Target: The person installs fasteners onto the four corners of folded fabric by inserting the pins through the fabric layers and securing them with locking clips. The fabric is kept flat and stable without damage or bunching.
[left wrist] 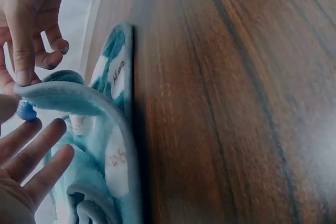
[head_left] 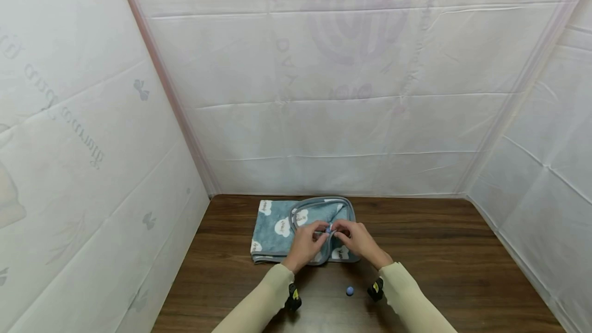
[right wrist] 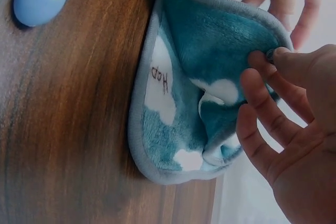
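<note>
Blanket (head_left: 307,217): folded on the table (head_left: 439,251), directly under the grip, with a bound edge (right wrist: 231,4) lifted into it. Pinching that edge, thumb to fingertip, with the right hand (head_left: 357,239). Pinching a knob (left wrist: 26,109) at the same edge with the left hand (head_left: 305,243), other fingers spread. Can't tell whether pushed home or only held against the cloth; hidden there by the fingertips.

Would call it partway. Done, by the look of it: folded flat to the left of the grip, gathered up at the grip itself, knob in place at the edge. Not yet shown: anything fastened. Would count that as remaining.

Also to account for: a loose knob (head_left: 350,291) on the table, bodyward and slightly right of the grip, touched by neither hand. Apparently unused. Can't tell if meant as mate to the pinched one or as a separate piece.
</note>
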The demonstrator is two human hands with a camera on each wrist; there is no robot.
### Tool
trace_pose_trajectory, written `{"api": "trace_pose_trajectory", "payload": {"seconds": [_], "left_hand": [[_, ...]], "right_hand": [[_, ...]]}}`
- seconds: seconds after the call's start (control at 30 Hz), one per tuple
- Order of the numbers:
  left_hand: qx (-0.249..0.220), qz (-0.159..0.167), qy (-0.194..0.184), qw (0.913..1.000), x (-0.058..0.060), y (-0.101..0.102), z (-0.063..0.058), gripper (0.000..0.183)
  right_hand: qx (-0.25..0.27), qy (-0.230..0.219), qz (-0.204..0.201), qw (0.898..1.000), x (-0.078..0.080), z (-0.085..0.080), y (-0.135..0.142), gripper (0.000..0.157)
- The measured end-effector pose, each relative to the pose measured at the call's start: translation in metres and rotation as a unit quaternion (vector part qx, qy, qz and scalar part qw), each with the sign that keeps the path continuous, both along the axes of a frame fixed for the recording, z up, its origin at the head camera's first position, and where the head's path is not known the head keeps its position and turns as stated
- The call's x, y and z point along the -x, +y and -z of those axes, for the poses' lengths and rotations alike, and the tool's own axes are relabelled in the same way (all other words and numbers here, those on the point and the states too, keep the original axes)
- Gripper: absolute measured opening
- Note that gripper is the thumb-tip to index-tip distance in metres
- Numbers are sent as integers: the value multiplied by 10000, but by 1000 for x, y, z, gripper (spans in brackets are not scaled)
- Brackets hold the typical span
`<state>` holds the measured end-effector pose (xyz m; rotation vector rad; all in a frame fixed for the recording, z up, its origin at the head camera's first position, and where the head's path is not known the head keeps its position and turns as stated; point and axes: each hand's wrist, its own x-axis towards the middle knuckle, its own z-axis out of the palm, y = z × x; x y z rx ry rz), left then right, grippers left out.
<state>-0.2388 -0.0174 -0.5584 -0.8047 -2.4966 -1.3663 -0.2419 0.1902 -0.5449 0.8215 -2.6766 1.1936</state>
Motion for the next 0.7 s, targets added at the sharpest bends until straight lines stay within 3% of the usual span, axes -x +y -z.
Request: {"api": "trace_pose_trajectory", "payload": {"seconds": [0.13, 0.3, 0.5, 0.7], "left_hand": [[387, 146, 570, 9975, -3, -3, 1, 31], [1146, 279, 1451, 9824, -8, -10, 0, 37], [1616, 629, 1632, 9712, -13, -14, -3, 32], [2070, 647, 1770, 9600, -14, -15, -1, 35]], "right_hand": [[-56, 55, -16, 10000, 0, -2, 2, 11], [-67, 173, 52, 9998, 0, -3, 4, 12], [-110, 284, 53, 9995, 2, -4, 5, 10], [-46, 284, -90, 9995, 2, -3, 5, 9]]}}
